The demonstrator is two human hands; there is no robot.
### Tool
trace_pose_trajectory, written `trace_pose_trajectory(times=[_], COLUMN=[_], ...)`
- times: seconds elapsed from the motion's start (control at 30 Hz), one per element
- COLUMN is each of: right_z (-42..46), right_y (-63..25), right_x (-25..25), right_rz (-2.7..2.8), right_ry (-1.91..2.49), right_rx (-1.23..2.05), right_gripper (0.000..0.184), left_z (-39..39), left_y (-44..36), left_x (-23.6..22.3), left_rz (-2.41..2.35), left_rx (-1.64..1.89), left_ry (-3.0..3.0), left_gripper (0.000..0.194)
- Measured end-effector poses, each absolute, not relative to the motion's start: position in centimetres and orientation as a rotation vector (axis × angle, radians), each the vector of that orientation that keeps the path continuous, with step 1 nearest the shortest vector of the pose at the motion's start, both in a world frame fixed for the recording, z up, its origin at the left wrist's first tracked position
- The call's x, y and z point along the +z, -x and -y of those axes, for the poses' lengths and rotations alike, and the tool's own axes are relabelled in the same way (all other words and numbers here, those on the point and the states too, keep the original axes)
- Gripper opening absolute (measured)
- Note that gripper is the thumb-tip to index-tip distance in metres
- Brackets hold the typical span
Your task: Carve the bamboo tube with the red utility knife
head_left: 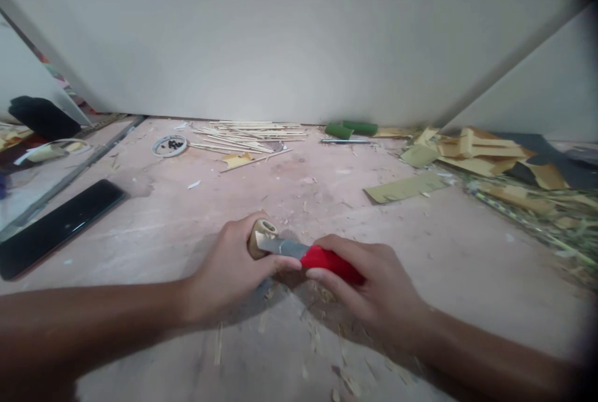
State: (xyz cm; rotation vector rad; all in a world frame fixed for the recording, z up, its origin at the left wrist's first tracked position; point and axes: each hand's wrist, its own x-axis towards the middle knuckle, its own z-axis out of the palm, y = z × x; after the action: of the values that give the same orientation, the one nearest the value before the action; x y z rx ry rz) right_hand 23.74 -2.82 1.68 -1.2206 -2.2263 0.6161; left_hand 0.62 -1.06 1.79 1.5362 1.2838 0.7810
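My left hand [238, 255] is closed around a short, pale bamboo tube [256, 240] whose hollow end faces up and away. In my right hand [369, 277] is the red handle of a knife [332, 263]. Its grey blade reaches left and lies against the tube's near side, close to the rim. My left thumb stretches along the lower edge of the blade toward the handle. Both hands are just above the work surface [327, 202], where thin wood shavings [346, 383] lie scattered below them.
Thin sticks [247, 137] lie at the back beside a round lid [169, 146] holding small dark bits. Green tube pieces [350, 129] rest near the white wall [280, 34]. A phone [60, 224] lies left. Sandpaper [406, 187] and heaped scraps [490, 153] are at right.
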Motion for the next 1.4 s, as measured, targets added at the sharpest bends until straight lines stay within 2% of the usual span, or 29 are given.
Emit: trace_pose_trajectory(times=[0.17,0.3,0.53,0.9,1.4], right_z=[2.5,2.0,2.3,2.4,2.5], right_y=[-23.5,-23.7,-24.1,-23.7,-23.8], right_x=[1.5,1.6,1.7,1.8,1.9], right_rz=[2.111,1.947,2.043,2.281,2.328], right_ry=[1.303,1.368,1.22,1.142,1.129], right_rx=[0.638,0.718,0.81,0.665,0.728], right_gripper=[0.02,0.023,0.019,0.023,0.021], left_z=[1.2,1.1,1.1,1.2,1.1], left_y=[-0.9,-0.7,0.1,0.0,-0.3], left_x=[1.9,1.8,1.7,2.3,2.4], left_rz=[-1.206,-1.2,-0.894,-0.923,-0.98], left_rx=[0.879,0.923,0.818,0.773,0.738], left_ry=[-1.416,-1.433,-1.304,-1.434,-1.434], left_gripper=[0.037,0.043,0.025,0.034,0.034])
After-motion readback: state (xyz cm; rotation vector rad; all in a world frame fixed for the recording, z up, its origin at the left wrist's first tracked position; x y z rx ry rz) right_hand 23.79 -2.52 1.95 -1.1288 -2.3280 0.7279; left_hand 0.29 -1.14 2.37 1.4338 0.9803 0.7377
